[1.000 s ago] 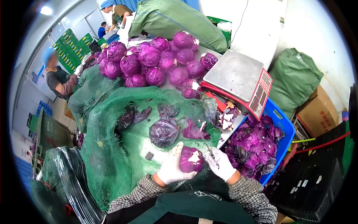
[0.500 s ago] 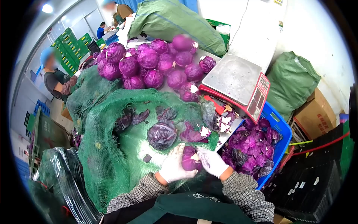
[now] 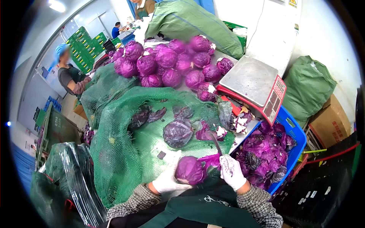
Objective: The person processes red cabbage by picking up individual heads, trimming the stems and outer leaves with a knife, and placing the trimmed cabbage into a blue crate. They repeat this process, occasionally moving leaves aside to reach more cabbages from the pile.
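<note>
My left hand (image 3: 168, 177), in a white glove, grips a purple cabbage (image 3: 191, 170) from its left side. A loose leaf (image 3: 211, 161) sticks out from the cabbage towards my right hand (image 3: 232, 172). That gloved hand is closed round a knife (image 3: 216, 143), whose dark blade points up and away from me. Just beyond lies a darker cabbage (image 3: 178, 133) on the green mesh (image 3: 114, 152), with torn leaves (image 3: 205, 131) beside it.
Many cabbages (image 3: 166, 57) are heaped at the back. To their right stands a scale (image 3: 251, 80), with a blue crate (image 3: 291, 152) of leaves below it. A co-worker (image 3: 70, 76) stands at the left, with others farther back.
The cabbage has turned and shifted slightly lower with my left hand. My right hand has moved away to the right, the knife now shows, and a leaf has peeled outward. The view has shifted.
</note>
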The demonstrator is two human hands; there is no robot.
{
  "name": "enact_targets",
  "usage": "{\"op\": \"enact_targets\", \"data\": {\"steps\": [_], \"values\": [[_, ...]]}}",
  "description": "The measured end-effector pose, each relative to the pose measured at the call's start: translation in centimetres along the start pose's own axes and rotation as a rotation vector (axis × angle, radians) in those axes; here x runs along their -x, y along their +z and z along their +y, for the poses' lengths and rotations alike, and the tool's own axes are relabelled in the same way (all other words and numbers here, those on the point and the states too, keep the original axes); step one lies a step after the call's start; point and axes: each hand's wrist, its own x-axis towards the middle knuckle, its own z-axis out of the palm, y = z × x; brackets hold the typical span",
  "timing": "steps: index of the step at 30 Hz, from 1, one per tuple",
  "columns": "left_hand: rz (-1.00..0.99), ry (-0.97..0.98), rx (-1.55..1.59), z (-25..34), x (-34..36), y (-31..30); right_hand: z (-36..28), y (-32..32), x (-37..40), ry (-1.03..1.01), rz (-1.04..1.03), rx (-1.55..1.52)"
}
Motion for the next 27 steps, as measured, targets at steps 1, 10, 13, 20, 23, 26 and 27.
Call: {"op": "enact_targets", "data": {"steps": [1,10,13,20,23,26,27], "values": [[0.023,0.002,0.058,1.1,-0.1,0.7,-1.1,0.3,-0.1,-0.185,0.076,0.145],[0.129,-0.091,0.698,0.6,-2.9,2.0,4.9,-13.8,2.1,0.018,0.556,0.468],[0.017,-0.071,0.696,1.8,-5.9,2.8,-0.1,-10.0,1.6,0.052,0.507,0.115],[0.011,0.007,0.310,1.0,-7.9,2.2,-1.7,-1.6,0.3,0.088,-0.050,-0.093],[0.161,-0.243,0.502,-1.3,-6.4,3.5,-1.8,-1.0,0.6,-0.014,-0.003,0.043],[0.259,-0.104,0.036,0.3,-5.7,5.2,-0.9,-0.3,1.3,0.015,0.011,0.002],[0.254,-0.088,0.000,0.9,-5.9,5.3,-0.9,-0.5,1.3,0.046,0.025,0.029]]}}
